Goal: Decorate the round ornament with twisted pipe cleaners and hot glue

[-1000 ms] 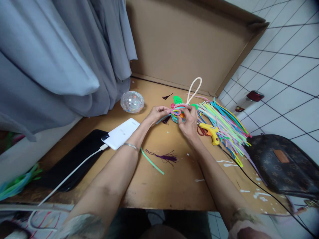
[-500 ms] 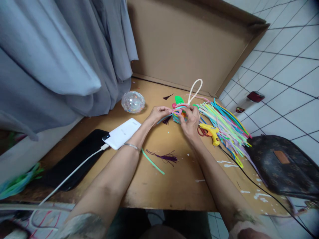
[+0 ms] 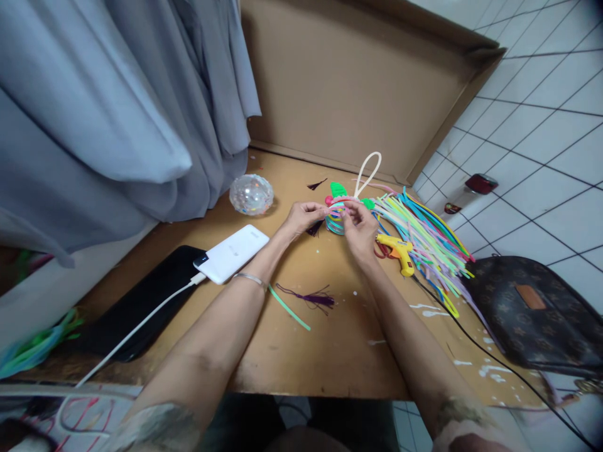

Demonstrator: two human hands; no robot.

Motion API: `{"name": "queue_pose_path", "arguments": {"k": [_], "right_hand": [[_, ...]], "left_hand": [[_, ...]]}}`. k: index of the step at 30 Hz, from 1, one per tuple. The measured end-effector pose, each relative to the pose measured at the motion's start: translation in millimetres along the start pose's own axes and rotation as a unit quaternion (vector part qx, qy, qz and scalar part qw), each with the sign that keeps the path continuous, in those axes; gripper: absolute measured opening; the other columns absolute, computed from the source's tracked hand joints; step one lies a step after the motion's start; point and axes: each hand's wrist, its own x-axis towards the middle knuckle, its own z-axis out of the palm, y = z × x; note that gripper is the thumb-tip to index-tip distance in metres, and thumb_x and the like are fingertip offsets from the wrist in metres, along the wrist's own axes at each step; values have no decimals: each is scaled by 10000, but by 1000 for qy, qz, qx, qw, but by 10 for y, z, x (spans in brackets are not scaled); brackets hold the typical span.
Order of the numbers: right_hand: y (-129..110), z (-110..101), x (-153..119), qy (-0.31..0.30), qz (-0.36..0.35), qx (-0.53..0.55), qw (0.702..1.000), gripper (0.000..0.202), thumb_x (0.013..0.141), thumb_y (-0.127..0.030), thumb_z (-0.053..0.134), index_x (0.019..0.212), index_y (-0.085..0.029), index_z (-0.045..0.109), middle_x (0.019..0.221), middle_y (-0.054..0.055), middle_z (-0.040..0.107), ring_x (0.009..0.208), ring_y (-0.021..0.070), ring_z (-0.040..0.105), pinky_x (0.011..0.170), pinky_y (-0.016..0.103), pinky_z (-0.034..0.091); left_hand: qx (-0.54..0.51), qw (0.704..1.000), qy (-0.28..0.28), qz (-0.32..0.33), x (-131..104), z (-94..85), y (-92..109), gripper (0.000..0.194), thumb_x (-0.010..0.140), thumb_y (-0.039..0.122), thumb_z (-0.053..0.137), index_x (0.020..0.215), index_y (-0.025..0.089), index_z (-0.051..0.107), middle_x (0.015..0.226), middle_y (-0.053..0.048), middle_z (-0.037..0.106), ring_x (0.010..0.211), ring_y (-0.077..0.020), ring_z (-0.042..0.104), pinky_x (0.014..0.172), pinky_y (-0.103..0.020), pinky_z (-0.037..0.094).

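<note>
My left hand point(image 3: 301, 218) pinches one end of a pink pipe cleaner point(image 3: 335, 207). The fingers of my right hand point(image 3: 360, 229) are closed on the same pipe cleaner, to the right. Just behind and below my fingers is a round craft piece point(image 3: 335, 225) wrapped in teal and other bright colours, partly hidden by my hands. Green leaves point(image 3: 338, 189), a pink ball point(image 3: 328, 200) and a tall white loop point(image 3: 369, 172) show at its top. A dark tassel point(image 3: 315, 229) lies beside it, under my left fingertips.
A yellow glue gun point(image 3: 399, 250), a pile of pipe cleaners point(image 3: 424, 232) and a brown bag point(image 3: 537, 314) lie right. Left are a clear ball point(image 3: 251, 194), a white phone-like device point(image 3: 233, 253) on a cable and a black mat point(image 3: 151, 307). A purple tassel point(image 3: 320, 297) lies in front.
My right fingers have drawn in closer to my left hand. The pink loop between my hands has flattened, and more of the craft piece and its right leaf shows.
</note>
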Motion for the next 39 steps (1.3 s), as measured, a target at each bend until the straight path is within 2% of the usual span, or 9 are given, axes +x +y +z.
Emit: {"name": "queue_pose_path", "arguments": {"k": [5, 9, 12, 14, 21, 24, 31, 34, 39], "right_hand": [[25, 36, 25, 21, 51, 76, 996, 312, 880, -488, 607, 1002, -213, 693, 1022, 82, 755, 775, 172, 671, 719, 318, 558], [-81, -59, 50, -14, 2, -42, 999, 284, 906, -457, 597, 1013, -228, 724, 1025, 82, 747, 861, 218, 667, 814, 387, 555], [-181, -142, 70, -37, -58, -140, 988, 207, 910, -396, 608, 868, -233, 729, 974, 76, 730, 959, 249, 652, 908, 423, 523], [-210, -166, 85, -41, -55, -144, 987, 235, 915, -368, 584, 760, -227, 689, 901, 67, 712, 919, 240, 646, 870, 401, 519], [-161, -104, 145, -27, 117, 78, 990, 253, 805, -376, 644, 623, -203, 611, 588, -19, 579, 594, 137, 494, 596, 277, 406], [-207, -130, 160, -12, 129, 106, 986, 267, 787, -379, 681, 601, -199, 616, 577, -30, 578, 584, 124, 486, 594, 265, 393], [-254, -232, 197, -19, 112, 46, 992, 296, 770, -380, 719, 566, -197, 608, 538, -46, 541, 552, 109, 445, 586, 267, 342], [-251, -186, 197, -3, 140, 104, 985, 330, 758, -379, 713, 530, -211, 542, 516, -58, 502, 529, 96, 416, 573, 257, 346], [-287, -163, 205, -21, 242, 228, 943, 366, 734, -470, 751, 563, -221, 545, 449, -86, 408, 432, 76, 321, 442, 237, 261]], "left_hand": [[24, 1000, -18, 9, 4, 21, 12, 486, 586, 559, 880, 771, 132, 739, 763, -46, 724, 714, -138, 606, 726, -282, 490], [72, 996, -22, 44, -9, 51, 55, 414, 675, 530, 818, 747, 136, 714, 659, -1, 637, 630, -105, 524, 641, -248, 427], [107, 992, -37, 60, -43, 95, 116, 345, 731, 477, 777, 771, 138, 725, 609, 16, 577, 593, -101, 478, 589, -242, 382], [113, 991, -44, 64, -68, 131, 155, 326, 747, 466, 762, 786, 143, 731, 611, 13, 570, 600, -108, 481, 579, -242, 378], [95, 990, -51, 89, -92, 182, 200, 317, 736, 459, 767, 776, 145, 748, 686, -5, 621, 637, -112, 517, 617, -247, 420], [104, 989, -43, 91, -62, 147, 180, 298, 726, 432, 784, 763, 137, 760, 684, -8, 639, 635, -111, 516, 630, -249, 415], [95, 993, -3, 69, 0, 68, 100, 327, 710, 445, 802, 794, 129, 784, 700, -23, 690, 664, -128, 559, 673, -259, 454], [110, 991, -7, 77, -18, 80, 115, 306, 712, 433, 806, 778, 136, 776, 675, -13, 669, 644, -121, 540, 656, -254, 443], [114, 989, -11, 93, -41, 109, 130, 317, 721, 449, 798, 777, 138, 771, 736, -24, 688, 690, -128, 562, 685, -257, 452]]}}
